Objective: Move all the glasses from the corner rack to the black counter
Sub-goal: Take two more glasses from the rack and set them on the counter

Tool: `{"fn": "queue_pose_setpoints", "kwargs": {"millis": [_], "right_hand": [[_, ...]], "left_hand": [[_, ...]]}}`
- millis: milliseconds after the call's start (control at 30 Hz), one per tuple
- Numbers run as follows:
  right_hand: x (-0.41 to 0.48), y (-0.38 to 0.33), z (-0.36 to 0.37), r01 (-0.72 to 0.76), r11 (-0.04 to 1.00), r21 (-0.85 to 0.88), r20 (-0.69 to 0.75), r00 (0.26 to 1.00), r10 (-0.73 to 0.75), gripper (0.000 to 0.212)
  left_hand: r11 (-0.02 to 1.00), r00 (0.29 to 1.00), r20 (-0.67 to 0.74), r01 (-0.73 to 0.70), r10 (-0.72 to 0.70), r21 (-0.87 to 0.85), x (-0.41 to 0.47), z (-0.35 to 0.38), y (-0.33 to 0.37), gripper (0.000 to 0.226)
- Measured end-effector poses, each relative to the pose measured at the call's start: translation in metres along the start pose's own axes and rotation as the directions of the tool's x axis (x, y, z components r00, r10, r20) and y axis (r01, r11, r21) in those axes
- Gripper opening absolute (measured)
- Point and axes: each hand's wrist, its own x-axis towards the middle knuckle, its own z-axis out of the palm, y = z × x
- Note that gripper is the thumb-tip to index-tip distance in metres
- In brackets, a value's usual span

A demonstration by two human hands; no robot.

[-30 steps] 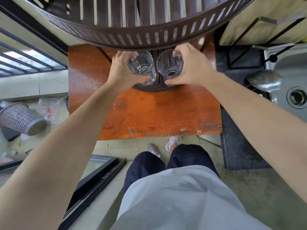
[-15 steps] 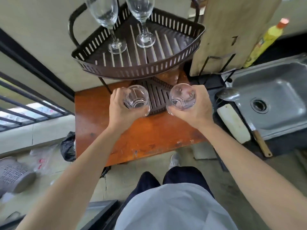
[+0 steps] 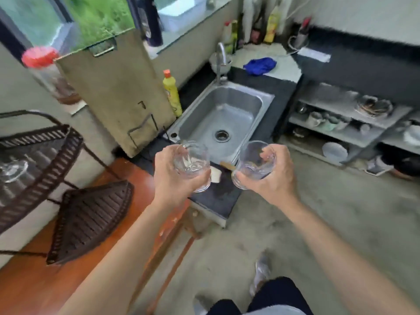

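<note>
Each hand carries a clear glass tumbler. My left hand grips the left tumbler, and my right hand grips the right tumbler. Both are held upright in the air in front of the steel sink, above the near end of the black counter. The brown corner rack stands at the left on the orange table. Its lower shelf is bare. On its upper shelf a glass base shows, blurred.
A wooden cutting board leans between the rack and the sink, with a yellow bottle beside it. A blue cloth lies behind the tap. Grey shelves with dishes stand at the right. Concrete floor lies below.
Both hands have lifted the tumblers away from the rack's lower shelf and swung right, from over the orange table to the front of the sink. The view has turned right.
</note>
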Motion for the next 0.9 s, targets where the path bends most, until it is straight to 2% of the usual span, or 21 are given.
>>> {"fn": "queue_pose_setpoints", "kwargs": {"millis": [133, 267, 433, 533, 767, 900], "right_hand": [[0.027, 0.048, -0.094, -0.054, 0.998, -0.037, -0.164, 0.985, 0.047, 0.078], [0.051, 0.119, -0.199, -0.108, 0.991, -0.076, -0.273, 0.958, 0.084, 0.077], [0.08, 0.195, -0.337, -0.157, 0.966, -0.207, -0.391, 0.918, 0.065, 0.073], [0.097, 0.229, -0.409, -0.205, 0.943, -0.261, -0.465, 0.883, 0.064, 0.074], [0.149, 0.322, -0.512, -0.315, 0.896, -0.313, -0.567, 0.819, 0.09, 0.082], [0.193, 0.382, -0.55, -0.378, 0.873, -0.308, -0.612, 0.781, 0.123, 0.076]], "left_hand": [[0.985, 0.982, 0.095, -0.158, 0.164, -0.063, 0.026, 0.09, 0.075, 0.064], [0.965, 0.957, 0.173, -0.204, 0.232, -0.165, 0.043, 0.203, 0.154, 0.063], [0.922, 0.899, 0.284, -0.249, 0.334, -0.296, 0.058, 0.348, 0.259, 0.065], [0.899, 0.872, 0.304, -0.279, 0.384, -0.336, 0.063, 0.419, 0.316, 0.067], [0.851, 0.788, 0.368, -0.35, 0.493, -0.39, 0.099, 0.564, 0.396, 0.062], [0.845, 0.757, 0.418, -0.327, 0.502, -0.423, 0.136, 0.656, 0.425, 0.063]]}}
